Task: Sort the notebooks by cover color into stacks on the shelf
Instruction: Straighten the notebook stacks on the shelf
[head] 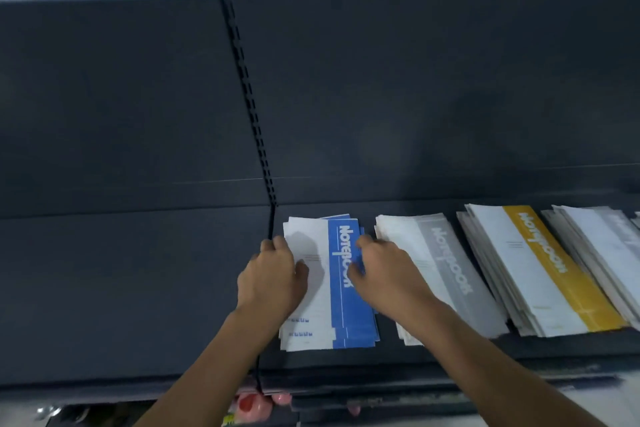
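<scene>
a single wide-angle view from the person's head is looking forward and steeply down onto a dark shelf, close enough that both forearms are reaching in from the bottom edge. the shelf's back panel is filling the upper half, and straight lines are bowing outward toward the frame's edges.

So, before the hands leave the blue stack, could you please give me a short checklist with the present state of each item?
1. Blue stack edges squared: not ok, covers fanned at the far end.
2. Left hand and right hand on the stack's sides: ok.
3. Blue stack apart from the grey stack: ok.
4. Yellow stack separate: ok.
5. All covers beneath the top match: cannot tell.
</scene>
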`<state>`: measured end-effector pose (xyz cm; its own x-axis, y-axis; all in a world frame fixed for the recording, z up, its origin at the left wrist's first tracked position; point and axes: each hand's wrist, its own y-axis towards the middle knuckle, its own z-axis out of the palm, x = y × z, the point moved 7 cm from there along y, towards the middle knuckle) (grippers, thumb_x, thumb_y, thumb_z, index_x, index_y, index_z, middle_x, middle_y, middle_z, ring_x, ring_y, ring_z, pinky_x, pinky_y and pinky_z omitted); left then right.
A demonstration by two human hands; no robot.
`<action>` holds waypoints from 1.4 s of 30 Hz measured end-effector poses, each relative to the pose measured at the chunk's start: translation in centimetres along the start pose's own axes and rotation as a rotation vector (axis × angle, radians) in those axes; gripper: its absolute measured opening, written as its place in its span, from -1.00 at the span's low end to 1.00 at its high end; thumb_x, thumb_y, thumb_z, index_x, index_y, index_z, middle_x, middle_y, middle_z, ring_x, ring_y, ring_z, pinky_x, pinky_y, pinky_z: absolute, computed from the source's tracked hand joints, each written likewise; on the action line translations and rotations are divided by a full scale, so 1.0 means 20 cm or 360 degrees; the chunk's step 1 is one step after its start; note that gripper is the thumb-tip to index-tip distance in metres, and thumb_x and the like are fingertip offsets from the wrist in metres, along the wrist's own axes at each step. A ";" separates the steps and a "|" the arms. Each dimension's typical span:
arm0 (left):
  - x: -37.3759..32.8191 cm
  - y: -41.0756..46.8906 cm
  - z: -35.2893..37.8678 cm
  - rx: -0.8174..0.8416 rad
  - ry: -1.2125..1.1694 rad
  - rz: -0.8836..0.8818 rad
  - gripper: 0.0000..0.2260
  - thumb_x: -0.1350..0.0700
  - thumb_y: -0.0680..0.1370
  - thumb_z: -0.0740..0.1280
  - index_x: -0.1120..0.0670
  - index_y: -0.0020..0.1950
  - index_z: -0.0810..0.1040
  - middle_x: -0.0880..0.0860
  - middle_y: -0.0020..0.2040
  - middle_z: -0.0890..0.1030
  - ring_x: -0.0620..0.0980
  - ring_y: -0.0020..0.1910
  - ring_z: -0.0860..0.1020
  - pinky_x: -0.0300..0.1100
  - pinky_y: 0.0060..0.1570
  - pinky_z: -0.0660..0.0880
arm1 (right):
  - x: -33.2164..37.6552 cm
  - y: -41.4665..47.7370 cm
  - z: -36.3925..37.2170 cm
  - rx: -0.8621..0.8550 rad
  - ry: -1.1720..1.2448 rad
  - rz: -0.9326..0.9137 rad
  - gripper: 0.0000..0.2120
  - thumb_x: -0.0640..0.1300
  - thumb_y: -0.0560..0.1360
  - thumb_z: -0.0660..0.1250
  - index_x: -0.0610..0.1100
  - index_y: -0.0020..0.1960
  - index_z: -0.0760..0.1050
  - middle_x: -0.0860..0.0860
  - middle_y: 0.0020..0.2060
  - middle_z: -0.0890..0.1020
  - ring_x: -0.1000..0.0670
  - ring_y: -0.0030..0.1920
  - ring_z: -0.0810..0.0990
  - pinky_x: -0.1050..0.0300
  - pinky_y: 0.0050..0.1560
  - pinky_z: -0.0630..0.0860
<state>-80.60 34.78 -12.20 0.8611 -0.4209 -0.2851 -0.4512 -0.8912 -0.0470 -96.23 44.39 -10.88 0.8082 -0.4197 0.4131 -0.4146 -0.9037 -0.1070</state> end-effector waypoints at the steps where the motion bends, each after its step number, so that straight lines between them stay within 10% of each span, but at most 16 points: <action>1: 0.02 0.00 0.01 0.0026 -0.0032 -0.0021 -0.70 -0.07 0.63 0.22 0.12 0.24 0.38 0.10 0.16 0.49 0.15 0.02 0.56 -0.03 -0.16 0.52 | 0.01 0.00 0.03 0.0040 -0.0023 0.0004 -0.79 -0.05 0.63 0.25 -0.16 0.18 0.44 -0.03 -0.13 0.56 0.00 -0.20 0.58 0.11 -0.21 0.51; 11: 0.07 0.08 0.15 0.0338 -0.0457 -0.0377 -0.59 -0.07 0.55 0.35 0.17 0.19 0.31 0.14 0.14 0.50 0.16 0.09 0.54 -0.10 -0.16 0.43 | 0.01 0.04 0.14 0.0099 0.0004 0.0085 -0.72 -0.05 0.61 0.25 -0.18 0.26 0.44 0.02 -0.29 0.54 0.03 -0.20 0.56 0.09 -0.12 0.54; 16: 0.03 0.10 0.18 0.0477 -0.0698 -0.0430 -0.54 -0.01 0.52 0.35 0.18 0.28 0.27 0.13 0.26 0.39 0.14 0.28 0.39 -0.05 0.17 0.43 | -0.02 0.04 0.13 0.0070 0.0078 0.0144 -0.68 -0.04 0.60 0.28 -0.14 0.30 0.44 0.05 -0.20 0.54 0.10 -0.24 0.54 0.22 -0.29 0.38; 22: -0.02 0.08 0.13 0.0654 -0.1053 -0.0398 -0.70 0.20 0.50 0.27 0.06 0.08 0.15 0.05 0.01 0.50 -0.07 -0.09 0.53 -0.25 -0.34 0.48 | -0.03 0.04 0.13 0.0130 0.0141 0.0120 -0.65 -0.04 0.62 0.27 -0.14 0.35 0.38 0.08 -0.16 0.48 0.16 -0.29 0.47 0.35 -0.39 0.28; 27: 0.01 0.02 -0.04 0.0302 -0.1195 -0.0198 -0.72 0.31 0.55 0.19 -0.01 0.15 0.27 -0.07 -0.05 0.58 -0.14 -0.20 0.60 -0.45 -0.48 0.43 | -0.05 0.06 0.11 0.0075 0.0463 0.0219 -0.52 -0.05 0.59 0.31 -0.13 0.41 0.20 -0.03 0.09 0.58 0.11 -0.16 0.55 0.30 -0.34 0.41; 42: -0.08 -0.13 -0.22 -0.0162 -0.1537 0.0430 -0.24 0.38 0.53 0.24 -0.21 0.56 0.08 -0.40 0.30 0.39 -0.27 0.36 0.39 -0.50 0.14 0.40 | 0.04 -0.09 -0.11 -0.0602 0.0820 -0.0093 -0.67 -0.10 0.58 0.32 0.19 0.15 0.22 0.23 -0.06 0.59 0.28 -0.12 0.59 0.47 -0.29 0.43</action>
<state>-79.88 36.98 -7.37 0.1543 -0.3340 -0.9299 -0.5421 -0.8155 0.2030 -95.68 45.82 -8.43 0.5685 -0.1912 0.8002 -0.5708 -0.7921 0.2163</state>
